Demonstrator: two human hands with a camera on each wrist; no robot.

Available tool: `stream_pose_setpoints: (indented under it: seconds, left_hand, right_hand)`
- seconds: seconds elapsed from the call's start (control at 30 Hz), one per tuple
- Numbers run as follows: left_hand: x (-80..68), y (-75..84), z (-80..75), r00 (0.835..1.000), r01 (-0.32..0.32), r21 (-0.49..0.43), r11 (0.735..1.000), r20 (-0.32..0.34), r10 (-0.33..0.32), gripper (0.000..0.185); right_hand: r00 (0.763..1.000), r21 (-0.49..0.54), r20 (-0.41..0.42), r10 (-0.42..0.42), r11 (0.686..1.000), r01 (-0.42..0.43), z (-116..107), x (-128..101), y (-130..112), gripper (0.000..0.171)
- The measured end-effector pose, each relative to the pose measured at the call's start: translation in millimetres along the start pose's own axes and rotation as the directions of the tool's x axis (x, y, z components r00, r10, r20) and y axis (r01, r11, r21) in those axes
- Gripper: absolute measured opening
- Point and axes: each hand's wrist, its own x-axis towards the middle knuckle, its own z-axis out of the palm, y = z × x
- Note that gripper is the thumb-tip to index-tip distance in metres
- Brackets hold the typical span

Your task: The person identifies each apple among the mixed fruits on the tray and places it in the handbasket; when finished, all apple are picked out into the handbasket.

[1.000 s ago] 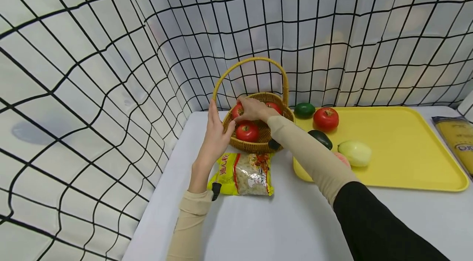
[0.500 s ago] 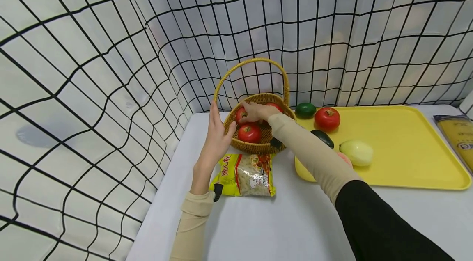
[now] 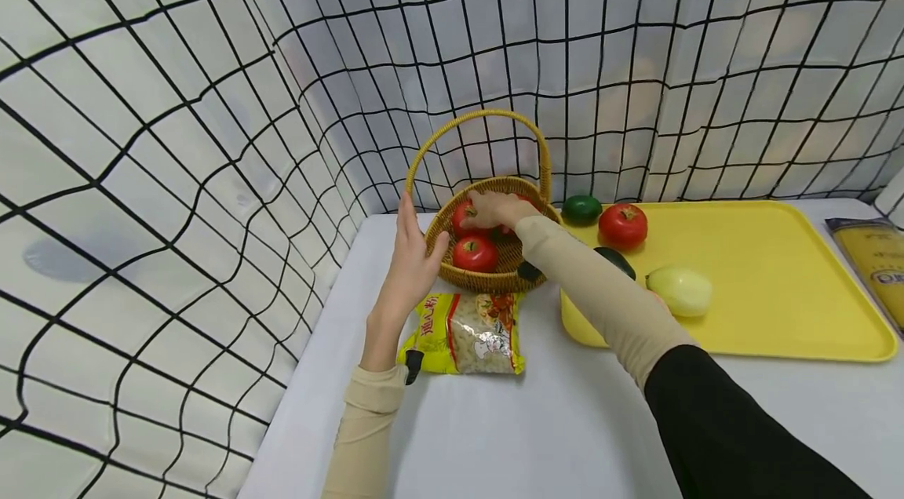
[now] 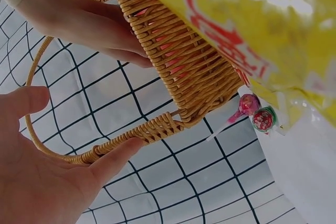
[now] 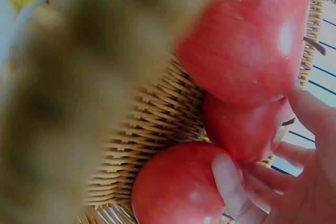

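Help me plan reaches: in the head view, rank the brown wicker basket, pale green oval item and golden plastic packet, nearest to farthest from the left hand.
1. Wicker basket, beside the left hand.
2. Green item, on the yellow rectangular tray.
3. Golden packet, right of the tray.

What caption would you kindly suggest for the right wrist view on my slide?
A person's right-hand grip among three red apples in a woven basket.

Blurred wicker [image 5: 63, 114], packet [image 3: 870, 260] cropped at right, dark fruit [image 3: 618, 259] partly hidden
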Motion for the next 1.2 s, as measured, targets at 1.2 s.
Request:
stream_pose_setpoints:
  seconds: [1.2]
  left_hand:
    - [-3.0, 0.2, -0.9, 1.0, -0.007, 0.017, 1.0, 0.002, 0.007, 0.09]
  right_hand:
    - [0.915, 0.052, -0.331, -0.232, 0.963, 0.264, 6.7, -232.3, 66.3, 0.046]
